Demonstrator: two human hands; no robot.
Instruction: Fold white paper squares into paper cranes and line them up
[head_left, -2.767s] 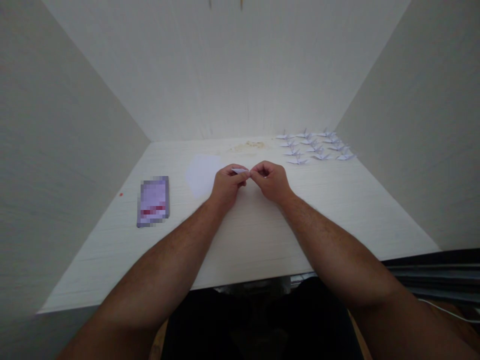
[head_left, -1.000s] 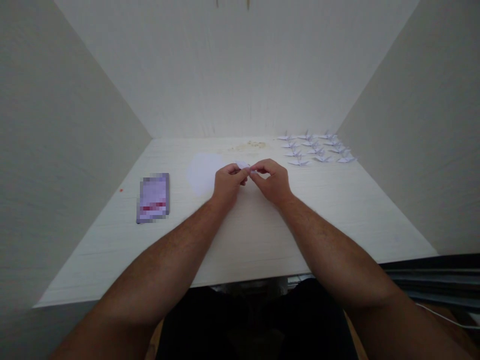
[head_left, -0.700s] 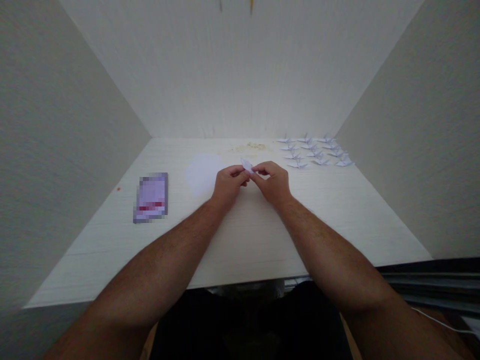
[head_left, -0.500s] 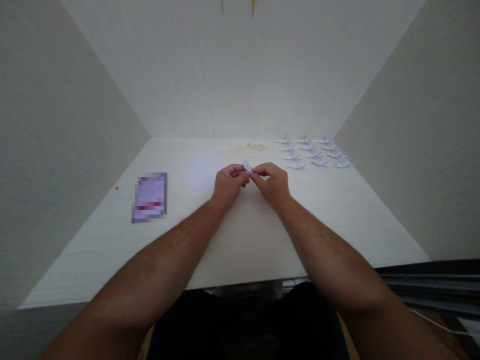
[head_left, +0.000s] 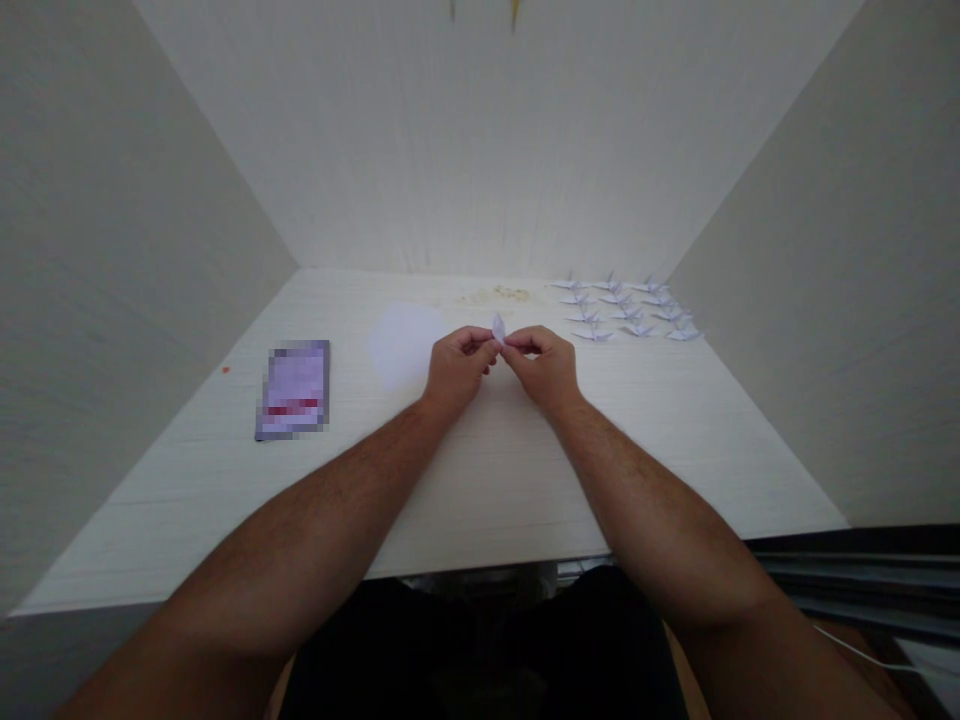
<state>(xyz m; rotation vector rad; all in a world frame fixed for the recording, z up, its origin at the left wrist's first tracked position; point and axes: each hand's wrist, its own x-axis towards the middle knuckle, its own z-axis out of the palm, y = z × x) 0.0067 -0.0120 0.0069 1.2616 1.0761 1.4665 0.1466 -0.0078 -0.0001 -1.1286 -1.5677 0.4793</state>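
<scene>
A small folded piece of white paper points upward between my two hands, above the middle of the table. My left hand pinches its lower left side between thumb and fingers. From the other side, my right hand grips its lower edge with thumb and forefinger. The fingertips nearly meet and cover the bottom of the paper. White paper sheets lie flat just beyond and left of my left hand.
Several folded white paper cranes stand in rows at the back right. A purple, blurred-out flat object lies at left. Brownish marks show near the back wall. Side walls enclose the white table.
The folded paper has turned from leaning left to standing nearly upright between my fingers. Both hands stay in nearly the same place; the view has shifted slightly.
</scene>
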